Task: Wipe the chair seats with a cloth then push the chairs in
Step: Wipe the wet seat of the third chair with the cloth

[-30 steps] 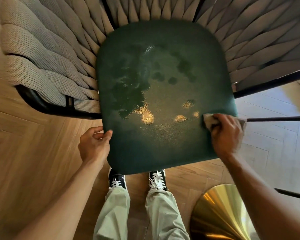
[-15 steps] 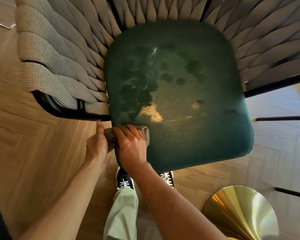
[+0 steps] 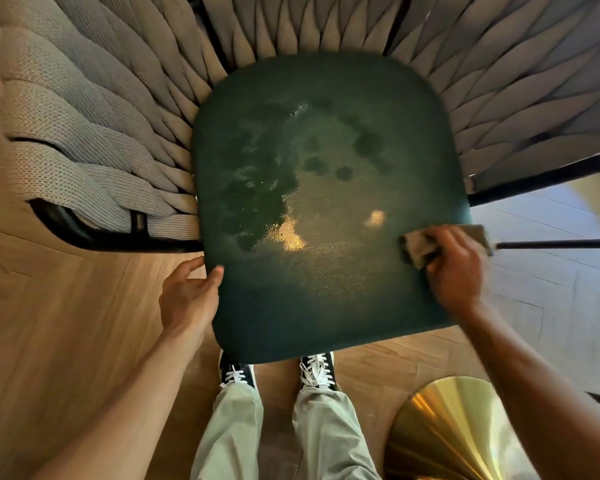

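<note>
A chair with a dark green seat (image 3: 326, 202) and a grey woven rope back (image 3: 84, 133) stands right in front of me. The seat shows dark damp patches and glare in its middle. My right hand (image 3: 454, 268) grips a beige cloth (image 3: 420, 249) and presses it on the seat's right edge. My left hand (image 3: 187, 296) holds the seat's front left edge, thumb on top and fingers at the side.
A shiny brass cone-shaped table base (image 3: 454, 431) stands on the floor at the lower right. Black metal legs (image 3: 551, 243) cross the pale tiles to the right. Wooden floor (image 3: 49, 323) lies to the left. My two shoes (image 3: 278, 372) are under the seat's front edge.
My right hand has swept the cloth from the seat's front left corner, beside my left hand, across to the right edge. My left hand stays at the left edge.
</note>
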Demonstrator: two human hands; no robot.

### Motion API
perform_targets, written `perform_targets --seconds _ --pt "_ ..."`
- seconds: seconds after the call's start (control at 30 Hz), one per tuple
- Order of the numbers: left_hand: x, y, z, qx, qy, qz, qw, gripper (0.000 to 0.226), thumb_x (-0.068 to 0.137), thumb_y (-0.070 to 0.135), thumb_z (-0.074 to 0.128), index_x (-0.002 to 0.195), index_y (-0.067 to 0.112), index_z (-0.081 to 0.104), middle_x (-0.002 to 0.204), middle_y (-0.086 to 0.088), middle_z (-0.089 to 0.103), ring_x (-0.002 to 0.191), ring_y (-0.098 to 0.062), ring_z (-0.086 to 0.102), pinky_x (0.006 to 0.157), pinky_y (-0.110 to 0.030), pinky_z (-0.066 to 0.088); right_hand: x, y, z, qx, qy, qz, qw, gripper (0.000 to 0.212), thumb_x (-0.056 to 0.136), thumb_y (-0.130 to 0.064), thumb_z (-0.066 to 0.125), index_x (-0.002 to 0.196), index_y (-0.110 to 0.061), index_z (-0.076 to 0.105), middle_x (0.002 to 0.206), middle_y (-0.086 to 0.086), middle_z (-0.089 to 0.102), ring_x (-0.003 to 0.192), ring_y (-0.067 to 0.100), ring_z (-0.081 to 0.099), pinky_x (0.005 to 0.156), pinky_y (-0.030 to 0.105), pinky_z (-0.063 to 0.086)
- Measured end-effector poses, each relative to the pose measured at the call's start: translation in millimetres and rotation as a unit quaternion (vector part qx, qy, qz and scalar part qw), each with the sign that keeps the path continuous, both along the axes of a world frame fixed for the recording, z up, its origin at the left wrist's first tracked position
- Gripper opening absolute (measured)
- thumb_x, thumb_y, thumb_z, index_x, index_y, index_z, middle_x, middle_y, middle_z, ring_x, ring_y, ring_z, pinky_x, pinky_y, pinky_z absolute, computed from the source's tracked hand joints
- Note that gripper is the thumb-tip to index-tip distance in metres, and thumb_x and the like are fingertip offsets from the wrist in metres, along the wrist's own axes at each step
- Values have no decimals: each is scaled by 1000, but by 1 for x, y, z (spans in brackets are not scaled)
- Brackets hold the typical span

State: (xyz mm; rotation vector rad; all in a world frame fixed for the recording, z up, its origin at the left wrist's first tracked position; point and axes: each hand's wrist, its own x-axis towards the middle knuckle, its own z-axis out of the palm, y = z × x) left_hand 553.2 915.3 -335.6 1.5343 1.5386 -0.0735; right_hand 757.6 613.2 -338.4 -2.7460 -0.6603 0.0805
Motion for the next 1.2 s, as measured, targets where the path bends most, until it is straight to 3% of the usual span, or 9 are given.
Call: perform_targets --seconds 0.17,0.3,0.5,0.63,0.73,0.87,0.93,1.1,1.2 --pt "2 -5 3 53 -8 -14 998 35 87 27 69 120 15 67 109 -3 68 97 -22 65 86 -32 52 40 -34 6 19 21 -95 995 31 84 -3 56 113 -8 67 112 15 65 98 38 58 83 43 48" --pt "5 -6 8 62 -5 -14 998 41 86 26 70 125 13 62 109 -3 68 92 -20 64 88 -37 53 36 -27 -1 34 31 -112 993 28 87 -1 59 113 -8 67 115 15 63 102 37 55 85 45 46" --pt "3 -1 0 23 -9 28 999 31 80 24 78 109 19 67 101 -5 73 89 -21 69 87 -43 56 -22 50 -6 69 6 0 998 34 72 3 60 102 -10 72 102 12 70 98 32 61 92 36 39" --pt "2 4 2 -14 -26 75 997 11 88 28 69 96 21 70 103 -2 72 93 -20 67 91 -42 54 -79 129 -10 106 38 51 992 37 62 -1 66 96 -14 74 89 6 70 85 28 63 80 34 42" --pt "5 11 6 -91 -58 149 983 31 97 41 51 78 23 68 95 -1 71 91 -23 67 90 -41 53 -124 185 -10 133 65 83 985 35 66 0 71 98 -14 73 93 5 71 89 27 65 78 36 50" --pt "6 24 8 -158 -88 200 963 45 99 48 41 105 10 65 102 -10 66 96 -30 65 88 -41 53 -167 248 -9 153 93 112 977 25 73 -9 75 97 -15 73 93 3 72 90 25 65 79 34 49" --pt "5 27 9 -161 -93 184 965 45 99 48 41 109 11 64 105 -11 65 99 -31 64 91 -45 53 -172 259 -8 149 88 108 979 21 76 -13 73 96 -17 72 91 2 71 89 25 64 77 34 48" --pt "1 24 1 -102 -67 79 989 24 86 51 59 75 31 67 104 -5 71 98 -28 66 93 -47 52 -137 215 -5 95 34 152 983 33 68 -14 53 95 -12 72 87 4 68 84 27 63 78 35 45" --pt "3 18 -2 -62 -19 22 998 25 81 52 66 93 30 67 113 -1 67 105 -25 63 96 -44 50 -96 165 -6 80 15 109 991 39 65 -10 52 97 -10 73 91 9 69 83 31 64 78 39 52"
